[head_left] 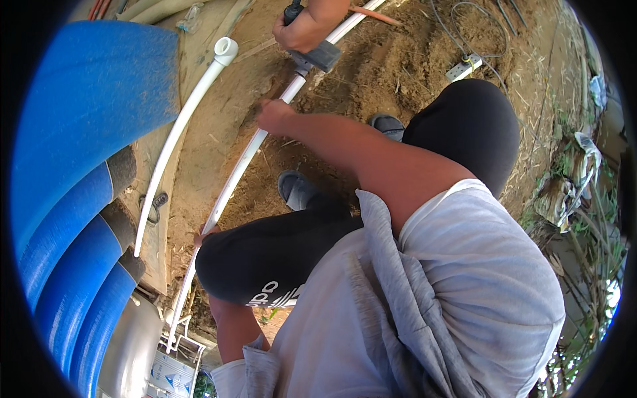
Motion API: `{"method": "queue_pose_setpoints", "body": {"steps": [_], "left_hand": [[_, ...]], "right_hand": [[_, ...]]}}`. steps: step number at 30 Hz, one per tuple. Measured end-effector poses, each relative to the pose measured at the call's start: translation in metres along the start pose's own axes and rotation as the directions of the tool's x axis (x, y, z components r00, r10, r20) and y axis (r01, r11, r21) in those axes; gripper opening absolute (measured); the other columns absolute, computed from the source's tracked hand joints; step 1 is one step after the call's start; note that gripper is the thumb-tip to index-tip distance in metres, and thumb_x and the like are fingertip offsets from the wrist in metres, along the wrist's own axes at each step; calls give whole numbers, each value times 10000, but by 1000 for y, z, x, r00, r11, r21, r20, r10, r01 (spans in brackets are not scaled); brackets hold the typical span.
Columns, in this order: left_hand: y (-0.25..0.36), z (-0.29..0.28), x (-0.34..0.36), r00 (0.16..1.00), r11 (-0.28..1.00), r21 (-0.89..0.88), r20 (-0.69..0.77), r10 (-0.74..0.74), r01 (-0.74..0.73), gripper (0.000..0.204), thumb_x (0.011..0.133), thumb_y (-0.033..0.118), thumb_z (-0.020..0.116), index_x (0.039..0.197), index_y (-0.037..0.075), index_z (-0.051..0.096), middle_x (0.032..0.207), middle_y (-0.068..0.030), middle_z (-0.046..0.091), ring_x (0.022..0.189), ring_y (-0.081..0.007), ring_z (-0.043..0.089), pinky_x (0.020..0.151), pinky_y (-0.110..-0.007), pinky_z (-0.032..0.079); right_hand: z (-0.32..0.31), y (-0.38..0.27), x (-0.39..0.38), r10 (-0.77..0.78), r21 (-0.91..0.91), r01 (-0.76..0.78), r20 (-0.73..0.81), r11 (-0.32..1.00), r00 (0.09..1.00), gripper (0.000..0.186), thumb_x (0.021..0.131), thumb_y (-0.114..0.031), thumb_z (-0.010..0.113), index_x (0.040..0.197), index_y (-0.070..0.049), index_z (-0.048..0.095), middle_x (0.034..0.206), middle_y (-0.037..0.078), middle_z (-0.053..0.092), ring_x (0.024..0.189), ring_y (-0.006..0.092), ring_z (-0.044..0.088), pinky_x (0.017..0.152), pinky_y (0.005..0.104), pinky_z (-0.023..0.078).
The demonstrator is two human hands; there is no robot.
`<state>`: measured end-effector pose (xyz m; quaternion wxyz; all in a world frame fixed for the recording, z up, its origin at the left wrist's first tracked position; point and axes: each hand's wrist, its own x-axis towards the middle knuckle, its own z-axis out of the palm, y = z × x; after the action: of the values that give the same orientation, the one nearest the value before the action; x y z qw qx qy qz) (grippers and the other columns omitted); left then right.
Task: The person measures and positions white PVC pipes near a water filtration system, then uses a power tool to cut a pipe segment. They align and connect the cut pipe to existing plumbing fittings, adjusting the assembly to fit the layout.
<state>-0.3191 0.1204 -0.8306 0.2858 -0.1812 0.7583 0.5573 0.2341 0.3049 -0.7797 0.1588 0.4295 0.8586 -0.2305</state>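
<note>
My right hand (275, 118) clamps the white pipe (243, 162), slanting lower-left to upper-right; my left hand (205, 235) touches it (grip hidden, cannot tell).

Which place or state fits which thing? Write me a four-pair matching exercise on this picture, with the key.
1. Right hand
2. Co-worker's hand
3. Power strip
4. Loose white pipe

A. Has an elbow joint at one end
B. On the dirt, near the right knee
C. Gripping the long pipe
D. Around a black handle

Pairs: 1-C, 2-D, 3-B, 4-A.
</note>
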Motion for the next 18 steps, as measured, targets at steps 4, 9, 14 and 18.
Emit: {"method": "queue_pose_setpoints", "body": {"steps": [4,9,14,18], "left_hand": [[5,-11,24,998,995,91,44,46,-50,224,898,279,640,832,109,510,754,-7,591,746,-217,588,796,-473,502],[25,-31,29,950,799,513,180,256,-312,217,895,278,644,835,107,524,762,-8,596,757,-225,594,812,-490,497],[-15,36,-41,968,938,-341,-207,-144,67,218,910,311,624,874,103,572,796,-16,636,823,-242,637,882,-525,480],[-6,31,-57,975,910,-376,-60,-215,177,276,934,363,602,920,88,595,850,-33,661,905,-256,652,946,-504,480]], "right_hand": [[-13,-1,-3,-52,-65,56,56,996,997,224,945,-207,627,1096,-102,756,1127,37,729,1218,314,576,840,389,587],[-16,-5,6,-67,-90,68,13,994,998,217,945,-215,630,1084,-119,767,1124,14,732,1207,317,577,817,394,592],[-16,7,3,-33,-100,40,68,994,997,221,958,-212,614,1086,-114,766,1105,20,742,1204,313,585,855,383,581],[-7,9,11,-31,-113,36,43,993,999,218,956,-202,609,1070,-109,769,1092,23,751,1195,302,594,873,383,576]]}}
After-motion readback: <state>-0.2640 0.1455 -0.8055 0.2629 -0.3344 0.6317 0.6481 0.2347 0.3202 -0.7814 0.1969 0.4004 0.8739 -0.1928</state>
